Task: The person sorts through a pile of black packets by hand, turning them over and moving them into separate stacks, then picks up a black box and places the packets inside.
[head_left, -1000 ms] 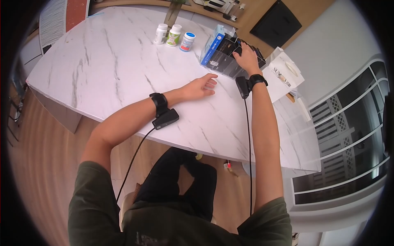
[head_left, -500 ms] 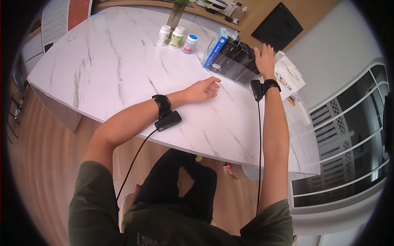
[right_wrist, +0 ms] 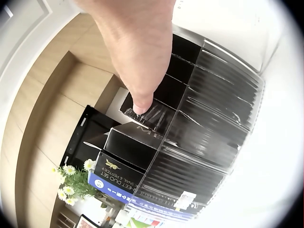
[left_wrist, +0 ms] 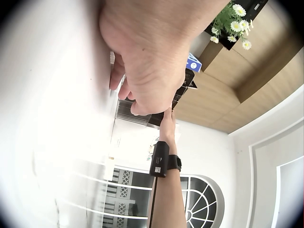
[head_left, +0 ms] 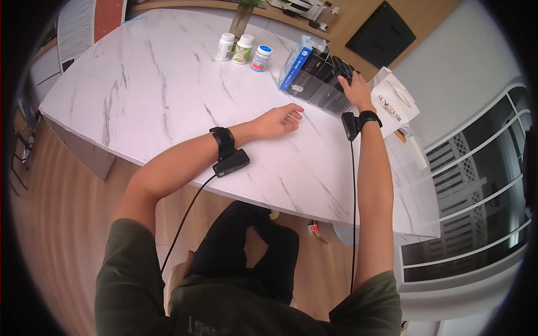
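On the marble-look table, a see-through plastic holder (right_wrist: 216, 109) contains a row of upright black boxes (head_left: 320, 68) with a blue-and-white box (head_left: 296, 70) at its left end. My right hand (head_left: 357, 92) is at the row's right end. Its thumb (right_wrist: 142, 102) lies against a film-wrapped black box (right_wrist: 154, 115) that stands higher than those beside it; the fingers reach over the far side, mostly hidden. Nearer me, my left hand (head_left: 278, 121) rests on the tabletop, loosely curled and holding nothing, a little short of the holder.
Left of the holder stand a white bottle (head_left: 225, 47), a green-labelled bottle (head_left: 242, 50) and a blue-capped jar (head_left: 261, 59). Behind them is a vase (head_left: 240, 23) with white flowers (left_wrist: 237, 23). A white paper bag (head_left: 395, 101) stands close to my right hand. A cable (head_left: 353, 207) trails from the right wrist.
My right hand moved right, off the black boxes, with fingers spread, then came back down onto the boxes at the right end. The left hand stays nearly still.
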The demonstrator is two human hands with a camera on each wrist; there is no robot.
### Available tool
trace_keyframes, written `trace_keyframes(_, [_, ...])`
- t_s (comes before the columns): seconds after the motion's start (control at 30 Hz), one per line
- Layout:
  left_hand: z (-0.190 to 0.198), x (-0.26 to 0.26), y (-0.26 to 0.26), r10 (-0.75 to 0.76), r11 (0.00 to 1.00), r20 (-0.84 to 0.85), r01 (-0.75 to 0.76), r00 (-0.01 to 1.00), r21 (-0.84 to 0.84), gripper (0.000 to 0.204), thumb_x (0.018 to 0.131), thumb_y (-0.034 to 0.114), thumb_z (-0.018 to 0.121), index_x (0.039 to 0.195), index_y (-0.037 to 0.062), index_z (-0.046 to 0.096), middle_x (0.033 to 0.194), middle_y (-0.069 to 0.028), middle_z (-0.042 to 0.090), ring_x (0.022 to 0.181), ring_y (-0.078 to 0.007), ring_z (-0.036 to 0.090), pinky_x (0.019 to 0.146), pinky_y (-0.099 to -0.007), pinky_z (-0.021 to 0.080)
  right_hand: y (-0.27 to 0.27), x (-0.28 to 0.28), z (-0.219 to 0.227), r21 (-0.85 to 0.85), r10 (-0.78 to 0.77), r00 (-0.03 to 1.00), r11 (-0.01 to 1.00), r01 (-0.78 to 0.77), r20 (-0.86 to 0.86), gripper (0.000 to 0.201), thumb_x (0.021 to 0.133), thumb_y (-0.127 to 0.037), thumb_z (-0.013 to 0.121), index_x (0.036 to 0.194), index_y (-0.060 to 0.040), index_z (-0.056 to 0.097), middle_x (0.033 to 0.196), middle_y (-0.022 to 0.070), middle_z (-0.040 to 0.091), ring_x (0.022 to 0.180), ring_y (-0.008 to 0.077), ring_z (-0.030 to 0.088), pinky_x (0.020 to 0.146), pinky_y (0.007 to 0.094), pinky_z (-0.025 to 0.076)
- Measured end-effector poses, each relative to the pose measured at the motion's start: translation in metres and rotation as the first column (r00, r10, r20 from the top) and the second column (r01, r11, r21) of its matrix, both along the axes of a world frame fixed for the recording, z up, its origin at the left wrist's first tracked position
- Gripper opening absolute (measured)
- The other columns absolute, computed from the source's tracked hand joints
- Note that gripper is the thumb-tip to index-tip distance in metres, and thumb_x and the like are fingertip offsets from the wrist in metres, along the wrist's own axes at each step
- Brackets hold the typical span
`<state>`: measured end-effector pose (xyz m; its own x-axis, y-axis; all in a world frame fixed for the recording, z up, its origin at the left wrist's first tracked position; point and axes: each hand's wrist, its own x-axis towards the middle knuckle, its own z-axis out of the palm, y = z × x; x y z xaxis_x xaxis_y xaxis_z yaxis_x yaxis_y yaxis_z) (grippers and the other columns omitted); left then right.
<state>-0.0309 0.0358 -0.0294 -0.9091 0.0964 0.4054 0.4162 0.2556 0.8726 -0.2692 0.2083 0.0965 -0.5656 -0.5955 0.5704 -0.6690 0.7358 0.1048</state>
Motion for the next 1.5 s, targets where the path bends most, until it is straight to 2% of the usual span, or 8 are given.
trace_keyframes(0.33, [0.002,-0.001,0.001,0.023,0.999,0.018,-0.022,1.000,-0.040,0.043,0.088,0.007,0.057,0.129,0.0039,0.044,0.114,-0.0116,0.057,0.104,-0.0179,0.056,0.091,-0.0297,0.046,0.003,-0.004,0.003,0.049,-0.048,0.997,0.998,0.045,0.054,0.080,0.085,-0.059,0.050,0.135,0.0025,0.038,0.134,0.0272,0.043,0.127,0.0384,0.040,0.105,0.0451,0.030])
trace_keyframes(0.43, [0.001,0.000,0.000,-0.023,1.000,0.014,0.023,1.000,0.007,0.042,0.088,0.008,0.058,0.128,0.0039,0.045,0.114,-0.0115,0.058,0.104,-0.0177,0.056,0.090,-0.0293,0.046,0.002,-0.007,0.005,0.030,-0.050,0.991,0.998,0.046,0.123,0.075,0.084,-0.052,0.054,0.138,-0.0025,0.036,0.137,0.0254,0.040,0.127,0.0377,0.040,0.106,0.0467,0.028])
trace_keyframes(0.53, [0.001,-0.001,0.000,-0.006,0.999,-0.004,0.006,1.000,-0.036,0.042,0.088,0.008,0.058,0.128,0.0037,0.045,0.114,-0.0114,0.058,0.103,-0.0173,0.056,0.089,-0.0293,0.047,0.001,-0.004,0.007,0.000,-0.008,0.999,1.000,0.008,0.041,0.070,0.081,-0.040,0.058,0.139,-0.0067,0.036,0.138,0.0229,0.040,0.127,0.0372,0.040,0.107,0.0482,0.028])
trace_keyframes(0.63, [0.001,-0.002,0.000,0.004,0.999,0.013,-0.003,1.000,-0.038,0.041,0.088,0.008,0.057,0.127,0.0034,0.046,0.113,-0.0108,0.058,0.099,-0.0169,0.057,0.088,-0.0291,0.047,0.001,-0.013,0.006,-0.051,0.105,0.981,0.992,-0.115,-0.164,0.061,0.078,-0.027,0.061,0.133,-0.0062,0.043,0.135,0.0206,0.044,0.124,0.0370,0.043,0.104,0.0470,0.031])
trace_keyframes(0.83, [0.000,-0.002,0.002,0.038,0.999,-0.042,-0.039,0.998,-0.023,0.039,0.083,0.005,0.057,0.122,0.0020,0.049,0.106,-0.0108,0.062,0.091,-0.0179,0.061,0.081,-0.0300,0.049,-0.012,0.022,0.021,-0.161,0.289,0.940,0.934,-0.318,-0.180,0.029,0.077,-0.014,0.061,0.104,-0.0036,0.056,0.119,0.0174,0.055,0.111,0.0351,0.051,0.093,0.0439,0.040])
trace_keyframes(1.13, [0.001,-0.003,0.001,0.025,0.999,-0.016,-0.026,1.000,-0.042,0.037,0.087,0.005,0.055,0.124,0.0024,0.048,0.108,-0.0093,0.061,0.094,-0.0140,0.058,0.085,-0.0277,0.047,-0.034,0.037,0.017,-0.087,0.470,0.839,0.857,-0.509,-0.274,0.024,0.075,-0.013,0.066,0.096,-0.0064,0.055,0.106,0.0141,0.057,0.100,0.0335,0.055,0.088,0.0434,0.042])
trace_keyframes(1.23, [0.000,-0.004,-0.001,-0.005,1.000,-0.011,0.005,1.000,-0.021,0.037,0.087,0.005,0.055,0.123,0.0023,0.049,0.107,-0.0095,0.061,0.094,-0.0143,0.058,0.085,-0.0280,0.047,-0.038,0.045,0.020,-0.065,0.385,0.919,0.918,-0.391,-0.087,0.025,0.075,-0.017,0.069,0.094,-0.0067,0.056,0.108,0.0129,0.057,0.103,0.0332,0.054,0.089,0.0423,0.042])
trace_keyframes(1.5, [0.002,-0.002,0.002,-0.007,1.000,-0.006,0.007,1.000,-0.026,0.032,0.087,0.005,0.055,0.118,0.0015,0.053,0.108,-0.0105,0.062,0.095,-0.0162,0.059,0.086,-0.0295,0.046,-0.044,0.038,0.016,-0.077,0.171,0.985,0.983,-0.169,0.022,0.023,0.076,-0.023,0.072,0.090,-0.0086,0.060,0.120,0.0103,0.053,0.119,0.0298,0.045,0.099,0.0599,0.029])
